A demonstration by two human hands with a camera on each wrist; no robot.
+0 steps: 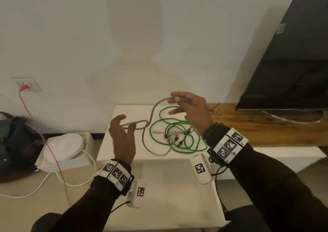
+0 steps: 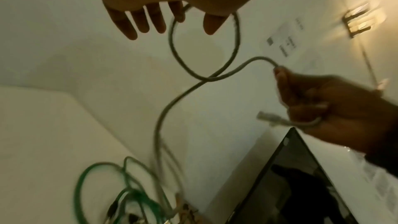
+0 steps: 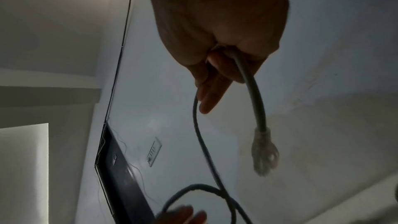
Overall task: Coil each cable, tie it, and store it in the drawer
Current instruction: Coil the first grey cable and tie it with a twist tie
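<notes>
A grey cable rises off the white cabinet top between my hands. My left hand holds a loop of it hooked between thumb and index finger; in the left wrist view the other fingers are straight. My right hand is higher, to the right, and pinches the cable near its end. The clear plug hangs free below that hand. A green cable lies in loose loops on the cabinet top, tangled with the grey cable's tail and several dark connectors.
A black TV stands on a wooden shelf at the right. On the left floor are a white round device in its box, a dark bag and a red cord from a wall socket.
</notes>
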